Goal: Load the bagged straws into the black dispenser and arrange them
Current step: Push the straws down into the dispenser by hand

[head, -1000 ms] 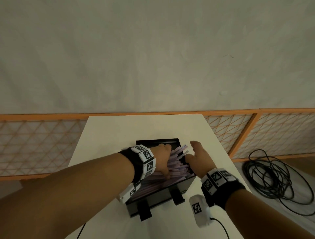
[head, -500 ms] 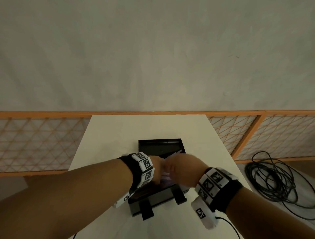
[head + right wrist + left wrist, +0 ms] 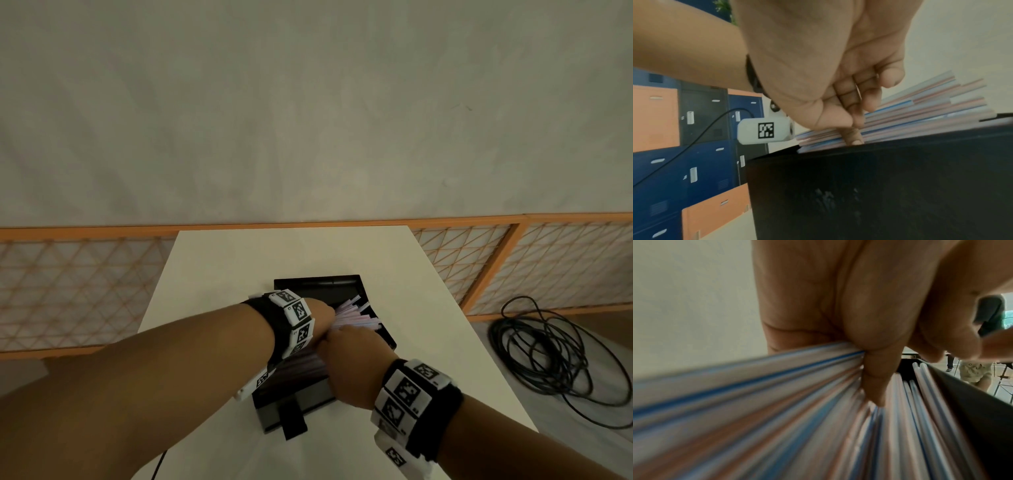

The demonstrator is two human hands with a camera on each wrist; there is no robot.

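The black dispenser point(image 3: 310, 399) stands mid-table with its lid point(image 3: 318, 284) thrown back. Pink, blue and white straws point(image 3: 356, 317) fill it unevenly, their far ends fanning above the rim. My left hand point(image 3: 320, 318) reaches in from the left. In the left wrist view it grips a bundle of straws point(image 3: 777, 402) between palm and thumb point(image 3: 873, 378). My right hand point(image 3: 352, 356) hovers over the pile right beside the left. In the right wrist view its fingers point(image 3: 859, 91) are curled above the straws point(image 3: 931, 105), with no straw seen between them. The dispenser wall point(image 3: 879, 194) fills the foreground.
The white table point(image 3: 239, 274) has bare surface around the dispenser. An orange lattice fence point(image 3: 479, 267) runs behind it, and a coil of black cable point(image 3: 548, 359) lies on the floor at right. A standing person point(image 3: 972, 373) shows in the background.
My right hand has come in from the dispenser's right rim to above the straws, close against the left hand. The left hand has stayed on the pile.
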